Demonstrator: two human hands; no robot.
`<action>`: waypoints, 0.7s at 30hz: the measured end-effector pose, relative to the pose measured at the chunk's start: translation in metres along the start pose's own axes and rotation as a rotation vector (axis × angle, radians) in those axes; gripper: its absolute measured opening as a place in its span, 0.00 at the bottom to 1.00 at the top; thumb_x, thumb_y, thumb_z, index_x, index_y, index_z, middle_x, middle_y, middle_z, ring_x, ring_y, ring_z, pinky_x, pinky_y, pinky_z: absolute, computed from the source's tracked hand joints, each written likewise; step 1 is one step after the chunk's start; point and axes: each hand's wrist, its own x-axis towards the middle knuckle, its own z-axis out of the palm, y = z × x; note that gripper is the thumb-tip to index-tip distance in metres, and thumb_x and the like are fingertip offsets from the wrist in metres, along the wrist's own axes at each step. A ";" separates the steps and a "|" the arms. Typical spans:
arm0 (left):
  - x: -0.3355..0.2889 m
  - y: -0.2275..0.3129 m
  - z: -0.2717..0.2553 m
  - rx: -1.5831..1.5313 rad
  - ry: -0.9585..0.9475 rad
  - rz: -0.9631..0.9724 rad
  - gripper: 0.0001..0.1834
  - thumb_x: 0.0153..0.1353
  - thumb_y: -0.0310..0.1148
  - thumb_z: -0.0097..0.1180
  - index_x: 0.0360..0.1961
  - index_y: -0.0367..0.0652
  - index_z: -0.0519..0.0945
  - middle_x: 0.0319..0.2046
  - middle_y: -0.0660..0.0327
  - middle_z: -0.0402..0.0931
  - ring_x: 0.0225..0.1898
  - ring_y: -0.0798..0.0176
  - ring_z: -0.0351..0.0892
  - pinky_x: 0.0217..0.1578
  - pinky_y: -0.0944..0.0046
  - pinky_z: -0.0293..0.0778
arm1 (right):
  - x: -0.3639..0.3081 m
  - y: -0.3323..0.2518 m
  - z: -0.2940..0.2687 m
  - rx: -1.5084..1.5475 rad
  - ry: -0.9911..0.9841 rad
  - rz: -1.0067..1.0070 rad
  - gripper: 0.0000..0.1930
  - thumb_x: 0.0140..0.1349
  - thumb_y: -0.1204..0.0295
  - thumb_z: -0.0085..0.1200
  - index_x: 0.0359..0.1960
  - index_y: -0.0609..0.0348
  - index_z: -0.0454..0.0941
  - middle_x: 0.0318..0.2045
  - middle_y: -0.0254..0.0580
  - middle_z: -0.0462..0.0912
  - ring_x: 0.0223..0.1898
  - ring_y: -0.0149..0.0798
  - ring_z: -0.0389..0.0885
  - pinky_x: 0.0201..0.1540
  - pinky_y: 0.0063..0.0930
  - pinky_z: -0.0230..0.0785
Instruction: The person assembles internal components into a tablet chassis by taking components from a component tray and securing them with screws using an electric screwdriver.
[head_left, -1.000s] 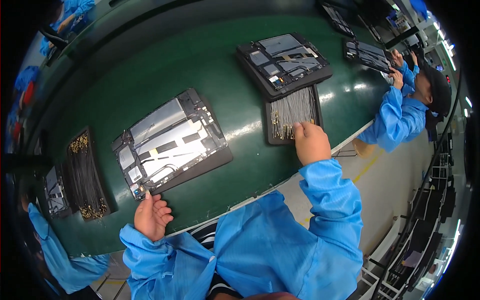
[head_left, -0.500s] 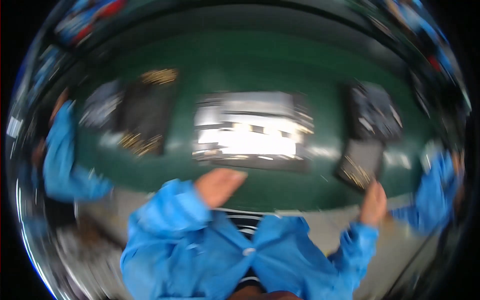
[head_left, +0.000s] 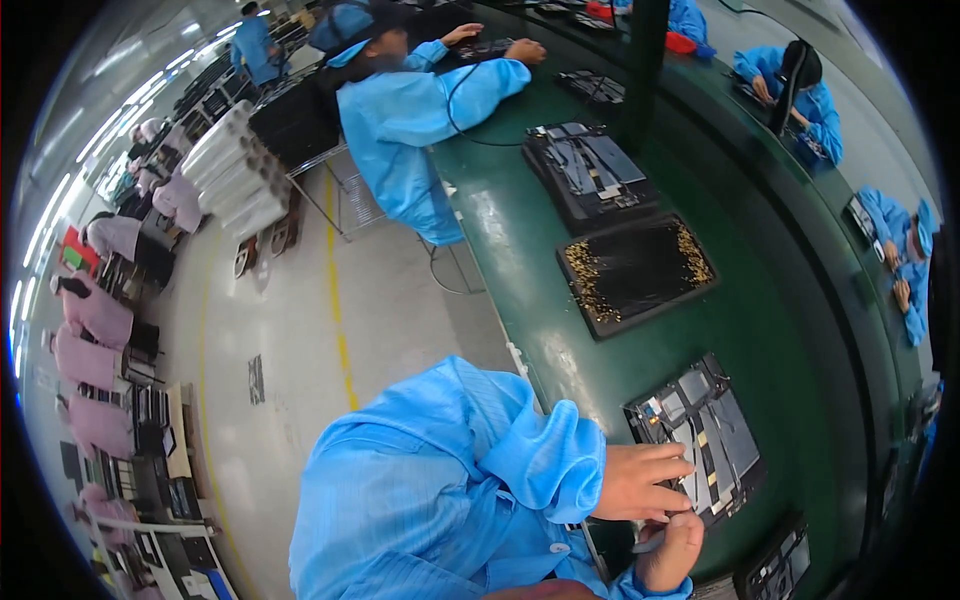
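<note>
An opened tablet (head_left: 722,425) with its inner parts bared, dark with silvery panels and strips, lies on the green table at the lower right. My left hand (head_left: 645,481) rests over its near edge, fingers spread and stretched out. Just below it, close to the table's front edge, is my right hand (head_left: 675,552), its fingers curled together. A small greyish thing shows beside those fingers, too little of it to name. Further along the table sits a black tray (head_left: 630,272) with many tiny gold-coloured screws gathered at its two ends.
Beyond the tray lies a stack of opened tablets (head_left: 590,170). Another opened device (head_left: 785,565) is at the bottom right. A co-worker in a blue smock (head_left: 410,110) works further along the table. A dark green post (head_left: 645,70) rises at the table's far side.
The view has swung left along the table. My right hand has left the dark pad with screws on the right and is now by the opened tablet, close to my left hand.
</note>
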 end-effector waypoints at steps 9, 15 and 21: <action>-0.015 -0.008 0.008 -0.149 -0.117 0.116 0.09 0.45 0.28 0.49 0.31 0.41 0.71 0.27 0.58 0.65 0.41 0.47 0.62 0.43 0.54 0.61 | -0.003 0.009 -0.009 0.118 -0.200 0.184 0.08 0.51 0.69 0.45 0.25 0.58 0.63 0.18 0.42 0.69 0.16 0.33 0.66 0.15 0.20 0.60; 0.010 -0.022 0.007 0.086 -0.299 0.316 0.13 0.38 0.31 0.48 0.29 0.42 0.72 0.24 0.60 0.67 0.32 0.55 0.67 0.30 0.62 0.66 | -0.002 0.001 -0.014 -0.173 -0.141 0.289 0.10 0.52 0.69 0.45 0.20 0.64 0.71 0.19 0.38 0.72 0.19 0.26 0.66 0.22 0.19 0.59; 0.030 -0.027 0.049 0.182 -0.294 0.216 0.13 0.34 0.26 0.55 0.28 0.44 0.74 0.25 0.61 0.69 0.32 0.55 0.68 0.32 0.61 0.65 | -0.001 0.011 -0.033 0.311 0.324 0.252 0.09 0.53 0.68 0.45 0.30 0.61 0.66 0.21 0.37 0.71 0.16 0.26 0.65 0.18 0.17 0.59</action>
